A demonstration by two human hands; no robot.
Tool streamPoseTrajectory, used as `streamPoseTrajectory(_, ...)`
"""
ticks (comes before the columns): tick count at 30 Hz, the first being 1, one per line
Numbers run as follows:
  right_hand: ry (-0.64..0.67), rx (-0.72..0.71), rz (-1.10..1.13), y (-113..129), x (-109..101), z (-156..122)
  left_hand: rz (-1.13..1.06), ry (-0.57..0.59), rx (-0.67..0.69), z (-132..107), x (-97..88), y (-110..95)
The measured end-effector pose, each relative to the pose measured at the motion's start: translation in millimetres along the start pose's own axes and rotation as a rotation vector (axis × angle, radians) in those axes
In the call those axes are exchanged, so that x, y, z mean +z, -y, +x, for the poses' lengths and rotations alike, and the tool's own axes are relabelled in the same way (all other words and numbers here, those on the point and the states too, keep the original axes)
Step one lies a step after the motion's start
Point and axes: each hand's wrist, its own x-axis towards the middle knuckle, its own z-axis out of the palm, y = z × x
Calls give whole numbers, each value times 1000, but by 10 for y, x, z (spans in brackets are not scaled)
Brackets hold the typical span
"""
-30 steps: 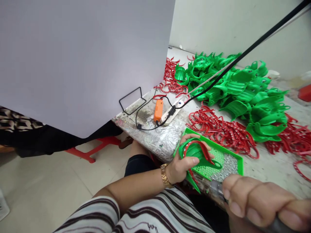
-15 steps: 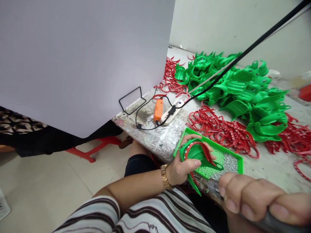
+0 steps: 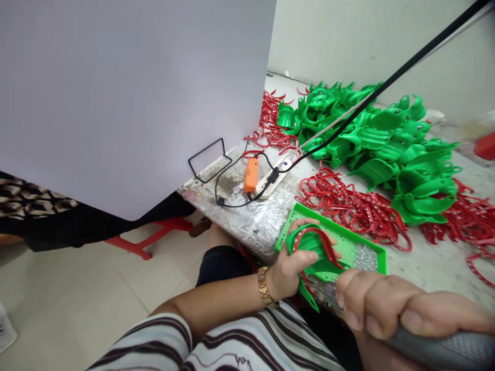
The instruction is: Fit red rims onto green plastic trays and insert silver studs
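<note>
My left hand (image 3: 288, 268) grips a green plastic piece (image 3: 314, 252) with a red curved strip (image 3: 323, 242) fitted on it, held just over the near end of a green tray (image 3: 377, 252). My right hand (image 3: 398, 309) is wrapped round the grey handle of an electric screwdriver (image 3: 436, 348). Its tip (image 3: 323, 289) points left at the lower edge of the green piece. The tray holds a perforated plate and a heap of small silver screws (image 3: 365, 256).
A large pile of green pieces (image 3: 379, 144) and red strips (image 3: 348, 203) covers the table behind the tray. An orange device (image 3: 251, 175), a white power strip (image 3: 273, 178) and black cables (image 3: 386, 82) lie at the table's left end. A white board (image 3: 135, 93) stands at left.
My right hand has slid the screwdriver leftward, so its tip is now closer to the green piece. My left hand has tilted the piece slightly.
</note>
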Motion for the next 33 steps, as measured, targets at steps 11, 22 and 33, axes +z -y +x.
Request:
streamPoseTrajectory(11, -165, 38, 74, -202, -199, 181, 103, -86, -396, -79, -300, -298)
streamPoseTrajectory(22, -460, 119, -263, -272, -543, 93, -71, -601, -1117, -719, -1672, -105)
streamPoseTrajectory(33, -592, 327, -408, -262, -767, 18, 128, -586, -1107, -501, -1749, 1301)
